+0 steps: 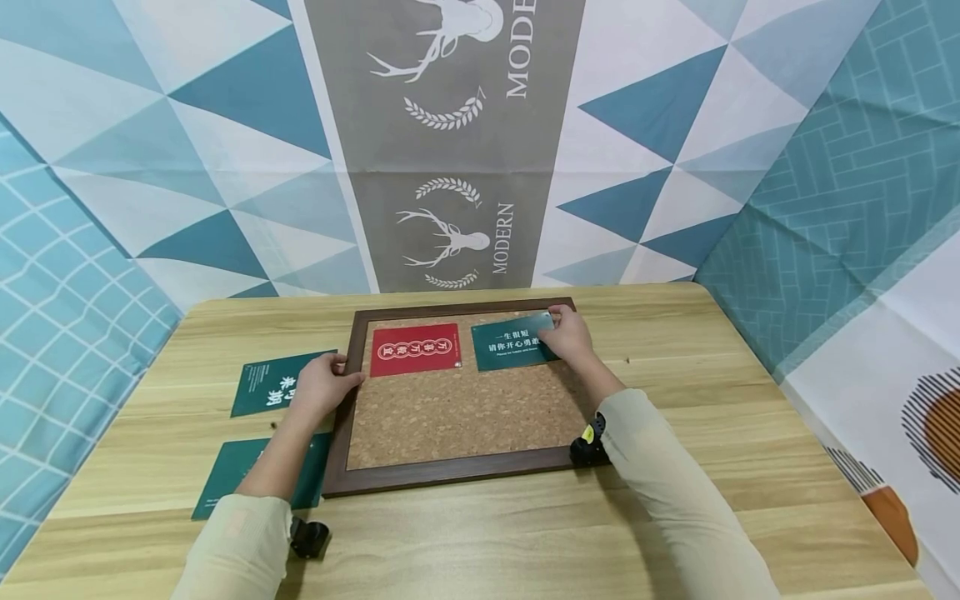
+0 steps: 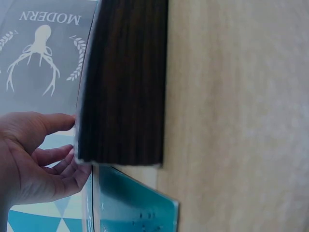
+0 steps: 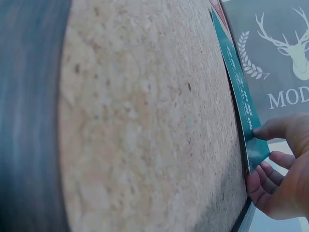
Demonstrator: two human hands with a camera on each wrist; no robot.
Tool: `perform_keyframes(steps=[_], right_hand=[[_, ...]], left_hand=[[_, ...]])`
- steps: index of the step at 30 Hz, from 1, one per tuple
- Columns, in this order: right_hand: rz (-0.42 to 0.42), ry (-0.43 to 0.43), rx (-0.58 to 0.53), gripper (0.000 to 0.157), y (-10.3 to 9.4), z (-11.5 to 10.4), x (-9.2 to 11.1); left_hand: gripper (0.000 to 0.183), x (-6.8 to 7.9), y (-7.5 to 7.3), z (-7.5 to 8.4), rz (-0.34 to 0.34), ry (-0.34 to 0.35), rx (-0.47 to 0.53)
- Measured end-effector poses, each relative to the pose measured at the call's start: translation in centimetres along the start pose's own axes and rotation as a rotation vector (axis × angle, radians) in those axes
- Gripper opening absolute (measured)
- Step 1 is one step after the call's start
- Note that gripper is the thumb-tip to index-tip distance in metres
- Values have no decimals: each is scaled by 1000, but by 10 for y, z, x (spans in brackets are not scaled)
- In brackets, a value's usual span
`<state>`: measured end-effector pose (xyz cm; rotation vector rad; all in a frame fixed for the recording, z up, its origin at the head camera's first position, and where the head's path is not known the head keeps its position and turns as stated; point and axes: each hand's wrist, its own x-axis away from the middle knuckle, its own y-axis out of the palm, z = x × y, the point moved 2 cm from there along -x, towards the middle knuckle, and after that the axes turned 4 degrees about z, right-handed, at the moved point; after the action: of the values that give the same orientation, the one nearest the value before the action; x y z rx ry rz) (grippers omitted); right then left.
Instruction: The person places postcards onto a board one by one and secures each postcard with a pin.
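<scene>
1. Card (image 1: 508, 343), green with white lettering, lies at about 1 o'clock on the cork board (image 1: 450, 417), taking 12 as the side by the wall (image 1: 450, 150).

2. The right hand (image 1: 567, 336) pinches the card by its 3 o'clock end, thumb on the face and fingers behind the edge. The left hand (image 1: 321, 387) grips the board's dark frame (image 1: 450, 473) near 9 o'clock, thumb and bent fingers at the outer edge.

3. From where I stand, good work here means keeping that light pinch, easing the card level, and lowering its held end without creasing the corner. The left hand does best, I'd say, to steady the frame without dragging it across the table (image 1: 750, 375).

4. The card's long axis runs from 9 towards 3, the 3 o'clock end tipped slightly towards 12, a touch more than the frame's far rail. Its lettering has its top towards 12, so it reads upright from the person's side.

5. The red card (image 1: 408, 363) lies near 11 on the cork, a gap apart; it makes a handy guide for lining up.
</scene>
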<state>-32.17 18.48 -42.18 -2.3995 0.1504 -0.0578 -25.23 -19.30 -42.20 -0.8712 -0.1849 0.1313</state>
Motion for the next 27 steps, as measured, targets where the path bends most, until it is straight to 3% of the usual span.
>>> perform_keyframes(steps=[27], right_hand=[[-26,-4,28,50,-2,1,3]], left_hand=[[58,0,0,0,-7,9,14]])
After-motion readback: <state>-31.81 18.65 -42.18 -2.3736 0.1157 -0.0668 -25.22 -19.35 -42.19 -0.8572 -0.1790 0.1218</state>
